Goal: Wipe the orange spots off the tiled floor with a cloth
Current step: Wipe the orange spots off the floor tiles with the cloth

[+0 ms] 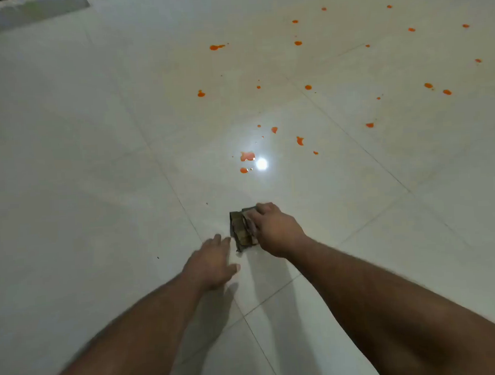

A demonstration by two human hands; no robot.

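Low down, right hand [274, 229] gripping cloth [241, 230], left hand [213, 263] spread beside, orange spots [247, 156] ahead

Your folded brownish cloth [240, 230] lies flat on the white tiled floor [96, 166]; orange spots [247, 156] dot the tiles beyond it.

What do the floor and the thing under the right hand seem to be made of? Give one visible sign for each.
Floor: probably glazed ceramic tile; glossy, mirrors a lamp, thin grout lines.
Cloth: dull brownish folded fabric, matte, layered edges; fibre unclear. The right hand rests on it.
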